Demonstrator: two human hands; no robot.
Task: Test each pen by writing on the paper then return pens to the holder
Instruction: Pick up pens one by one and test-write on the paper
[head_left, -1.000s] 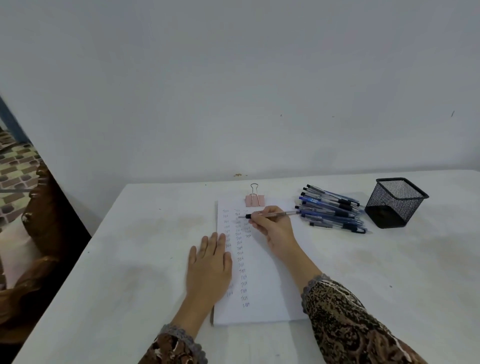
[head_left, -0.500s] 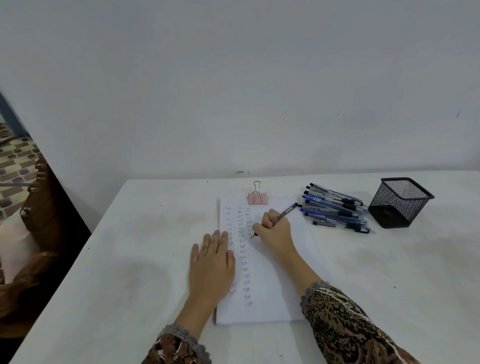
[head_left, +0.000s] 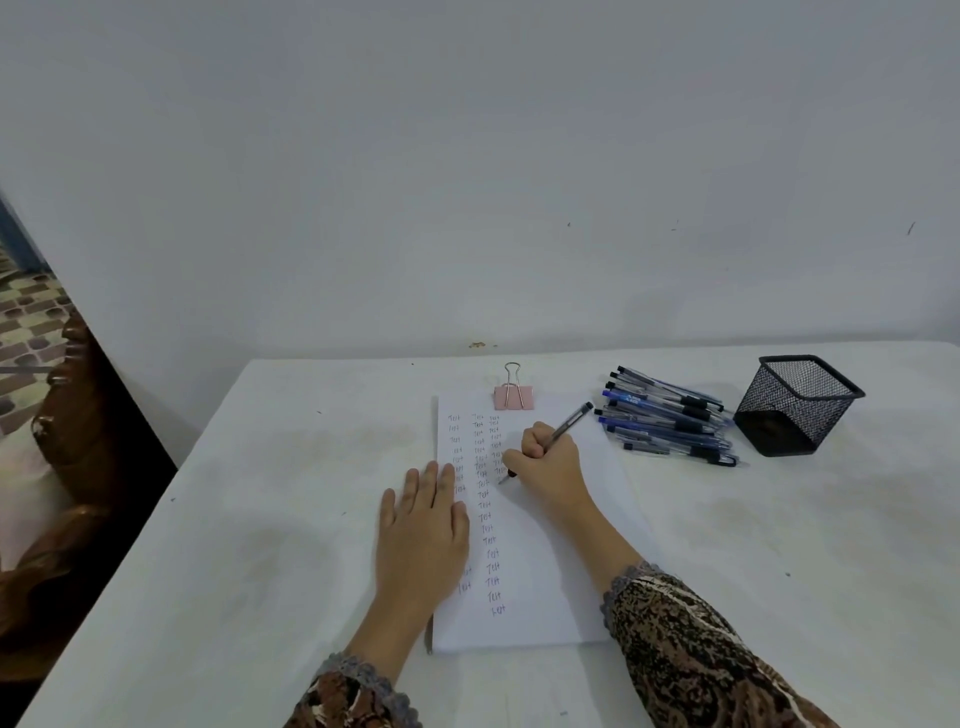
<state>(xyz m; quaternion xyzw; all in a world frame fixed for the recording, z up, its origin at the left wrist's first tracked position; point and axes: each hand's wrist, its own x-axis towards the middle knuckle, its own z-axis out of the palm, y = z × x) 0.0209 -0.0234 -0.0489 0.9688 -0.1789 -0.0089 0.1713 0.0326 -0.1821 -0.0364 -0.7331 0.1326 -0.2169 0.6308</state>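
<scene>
Pen (head_left: 570, 422) under test is in the right hand (head_left: 550, 462), fingers curled snug round the barrel in a regular writing grip. Its tip is down on the far half of the paper (head_left: 545, 571), and its back end angles up toward the far right.

Left hand (head_left: 423, 525) lies flat, palm down, fingers straight and close together. It rests over the paper's left edge, half on the sheet and half on the white counter (head_left: 249, 519).

The sheet has columns of tiny scribbled words down its left side, and a pink binder clip (head_left: 514, 397) sits on its far edge.

The other pens (head_left: 670, 423) are heaped on the counter just right of the paper's far corner. The black mesh holder (head_left: 797, 408) stands right beside that heap, on its right. Can't tell if they touch.
</scene>
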